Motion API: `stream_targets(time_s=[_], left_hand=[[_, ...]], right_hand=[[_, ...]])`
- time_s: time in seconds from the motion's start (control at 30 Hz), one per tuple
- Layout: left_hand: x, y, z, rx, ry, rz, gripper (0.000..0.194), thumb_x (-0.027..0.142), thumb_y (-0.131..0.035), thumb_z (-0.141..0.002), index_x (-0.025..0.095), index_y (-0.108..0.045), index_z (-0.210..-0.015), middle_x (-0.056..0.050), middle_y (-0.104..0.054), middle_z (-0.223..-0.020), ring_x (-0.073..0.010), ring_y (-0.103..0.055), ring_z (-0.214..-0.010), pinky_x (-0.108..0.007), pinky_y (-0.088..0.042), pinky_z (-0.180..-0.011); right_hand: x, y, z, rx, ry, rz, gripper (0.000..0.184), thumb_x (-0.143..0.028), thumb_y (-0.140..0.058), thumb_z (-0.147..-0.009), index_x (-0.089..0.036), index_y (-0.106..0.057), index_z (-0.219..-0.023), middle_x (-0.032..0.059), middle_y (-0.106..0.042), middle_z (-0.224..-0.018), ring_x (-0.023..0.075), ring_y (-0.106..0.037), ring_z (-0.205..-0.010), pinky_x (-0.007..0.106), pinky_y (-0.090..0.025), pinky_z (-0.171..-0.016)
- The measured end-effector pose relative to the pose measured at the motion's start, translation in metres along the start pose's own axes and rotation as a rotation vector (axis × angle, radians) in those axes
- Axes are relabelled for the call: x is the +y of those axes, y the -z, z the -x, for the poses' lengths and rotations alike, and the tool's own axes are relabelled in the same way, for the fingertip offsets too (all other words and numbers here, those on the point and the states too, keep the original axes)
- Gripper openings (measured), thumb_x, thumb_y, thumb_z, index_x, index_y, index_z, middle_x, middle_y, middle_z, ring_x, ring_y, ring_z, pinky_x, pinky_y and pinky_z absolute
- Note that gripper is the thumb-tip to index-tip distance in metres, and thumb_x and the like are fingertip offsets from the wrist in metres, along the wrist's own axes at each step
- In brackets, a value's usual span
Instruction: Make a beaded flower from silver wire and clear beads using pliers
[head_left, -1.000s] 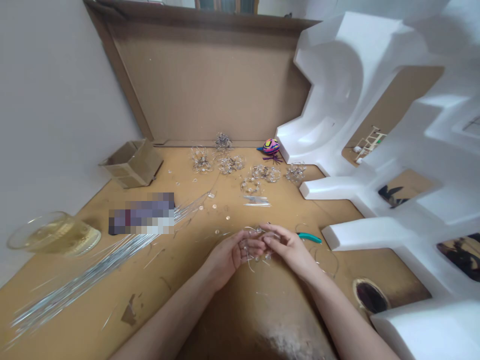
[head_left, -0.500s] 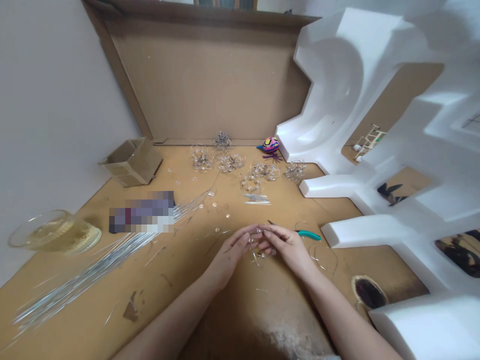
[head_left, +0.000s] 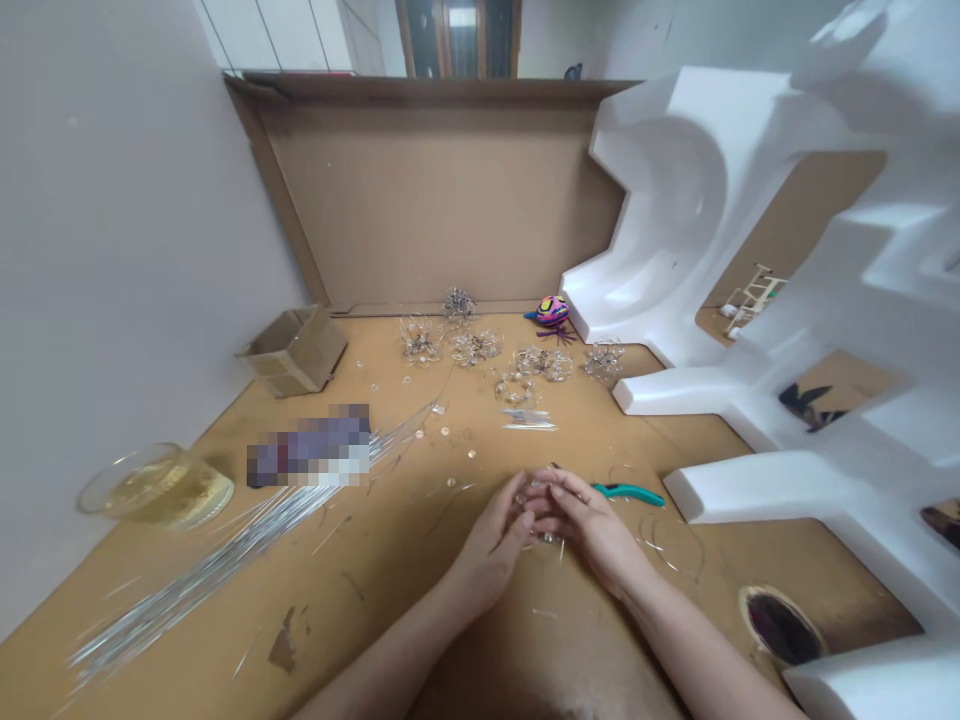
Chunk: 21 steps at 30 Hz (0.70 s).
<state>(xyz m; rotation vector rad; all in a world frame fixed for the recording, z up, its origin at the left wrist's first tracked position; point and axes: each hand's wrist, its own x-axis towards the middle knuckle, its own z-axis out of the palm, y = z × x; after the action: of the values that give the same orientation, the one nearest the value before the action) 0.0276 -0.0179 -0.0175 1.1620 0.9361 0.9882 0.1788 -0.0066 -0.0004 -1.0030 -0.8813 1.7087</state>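
Note:
My left hand (head_left: 495,535) and my right hand (head_left: 589,515) meet over the middle of the table, fingers curled around a small piece of wire with clear beads (head_left: 549,538). Much of this piece is hidden by my fingers; a few beads and thin wire ends show below them. Just beyond my right hand lie teal-handled pliers (head_left: 634,494), their jaws partly covered. Ahead sits a short bundle of cut wires (head_left: 527,419), with a ring of beaded wire (head_left: 516,388) behind it.
Several beaded wire clusters (head_left: 476,347) stand at the back beside a colourful bird figure (head_left: 552,311). To the left are long silver wires (head_left: 225,565), a glass of yellowish liquid (head_left: 161,490) and a cardboard box (head_left: 296,352). White moulded foam (head_left: 757,490) borders the right.
The view has tilted up and shifted left, so things appear lower and further right. My left thumb has moved down along the beaded wire piece, and my fingers cover more of it.

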Motion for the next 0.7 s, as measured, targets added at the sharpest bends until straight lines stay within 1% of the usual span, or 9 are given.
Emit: stream_targets(time_s=[0.07, 0.13, 0.2, 0.27, 0.33, 0.4, 0.47, 0.63, 0.7], left_hand=[[0.002, 0.005, -0.002, 0.06, 0.016, -0.1, 0.05, 0.042, -0.051, -0.082, 0.02, -0.048, -0.126, -0.012, -0.048, -0.132, -0.026, -0.053, -0.111, -0.033, -0.052, -0.077], [0.007, 0.01, -0.006, 0.022, 0.059, -0.152, 0.045, 0.044, -0.047, -0.082, 0.017, -0.055, -0.117, -0.012, -0.06, -0.117, -0.021, -0.063, -0.086, -0.029, -0.052, -0.063], [0.012, 0.015, -0.009, -0.017, 0.121, -0.187, 0.042, 0.043, -0.042, -0.084, 0.015, -0.057, -0.111, -0.009, -0.066, -0.099, -0.0136, -0.061, -0.059, -0.025, -0.049, -0.05], [0.015, 0.018, -0.011, 0.01, 0.136, -0.274, 0.039, 0.042, -0.042, -0.084, 0.014, -0.06, -0.104, -0.007, -0.066, -0.09, -0.0082, -0.053, -0.045, -0.023, -0.044, -0.043], [0.015, 0.02, -0.012, 0.001, 0.131, -0.323, 0.037, 0.041, -0.041, -0.083, 0.013, -0.06, -0.098, -0.006, -0.066, -0.084, -0.0106, -0.056, -0.049, -0.021, -0.043, -0.041], [0.013, 0.021, -0.013, -0.006, 0.141, -0.333, 0.035, 0.04, -0.041, -0.082, 0.013, -0.06, -0.095, -0.008, -0.066, -0.086, -0.0165, -0.062, -0.066, -0.021, -0.043, -0.042], [0.011, 0.024, -0.014, 0.005, 0.147, -0.357, 0.034, 0.04, -0.041, -0.082, 0.014, -0.059, -0.094, -0.009, -0.066, -0.089, -0.0199, -0.063, -0.079, -0.022, -0.045, -0.045], [0.009, 0.03, -0.013, 0.028, 0.004, -0.564, 0.032, 0.039, -0.043, -0.083, 0.018, -0.063, -0.094, -0.006, -0.068, -0.085, -0.0176, -0.061, -0.075, -0.028, -0.048, -0.062], [0.009, 0.032, -0.013, 0.048, -0.018, -0.574, 0.032, 0.039, -0.044, -0.083, 0.018, -0.063, -0.098, -0.006, -0.068, -0.083, -0.0171, -0.061, -0.073, -0.029, -0.048, -0.066]], right_hand=[[0.002, -0.002, 0.001, -0.052, -0.062, -0.056, 0.03, -0.035, -0.064, -0.074, -0.017, -0.059, -0.098, 0.0094, -0.065, -0.096, 0.0196, -0.064, -0.08, 0.034, -0.049, -0.069], [0.003, -0.003, 0.002, -0.078, -0.102, -0.105, 0.03, -0.032, -0.064, -0.073, -0.016, -0.058, -0.098, 0.0108, -0.065, -0.097, 0.0197, -0.064, -0.08, 0.035, -0.049, -0.07], [0.003, -0.004, 0.003, -0.079, -0.124, -0.117, 0.031, -0.029, -0.065, -0.072, -0.014, -0.058, -0.099, 0.0116, -0.066, -0.096, 0.0193, -0.064, -0.081, 0.034, -0.048, -0.072], [0.004, -0.004, 0.003, -0.07, -0.141, -0.076, 0.034, -0.029, -0.065, -0.071, -0.014, -0.059, -0.1, 0.0119, -0.066, -0.098, 0.0187, -0.063, -0.082, 0.034, -0.047, -0.074], [0.005, -0.003, 0.001, -0.055, -0.133, 0.018, 0.037, -0.031, -0.065, -0.071, -0.015, -0.058, -0.103, 0.0113, -0.065, -0.1, 0.0177, -0.062, -0.085, 0.032, -0.046, -0.076], [0.007, 0.001, -0.001, -0.028, -0.094, 0.13, 0.039, -0.032, -0.064, -0.071, -0.016, -0.058, -0.106, 0.0099, -0.064, -0.102, 0.0168, -0.061, -0.086, 0.03, -0.046, -0.073], [0.009, 0.005, -0.003, -0.007, -0.05, 0.226, 0.04, -0.032, -0.063, -0.07, -0.018, -0.057, -0.108, 0.0086, -0.063, -0.101, 0.0165, -0.059, -0.086, 0.029, -0.047, -0.069], [0.012, 0.01, -0.006, -0.026, 0.016, 0.341, 0.043, -0.03, -0.055, -0.073, -0.016, -0.051, -0.113, 0.0089, -0.06, -0.097, 0.0172, -0.059, -0.082, 0.03, -0.048, -0.063], [0.012, 0.01, -0.005, -0.039, 0.043, 0.389, 0.044, -0.028, -0.053, -0.074, -0.015, -0.048, -0.115, 0.0089, -0.059, -0.096, 0.0164, -0.059, -0.081, 0.028, -0.047, -0.062]])
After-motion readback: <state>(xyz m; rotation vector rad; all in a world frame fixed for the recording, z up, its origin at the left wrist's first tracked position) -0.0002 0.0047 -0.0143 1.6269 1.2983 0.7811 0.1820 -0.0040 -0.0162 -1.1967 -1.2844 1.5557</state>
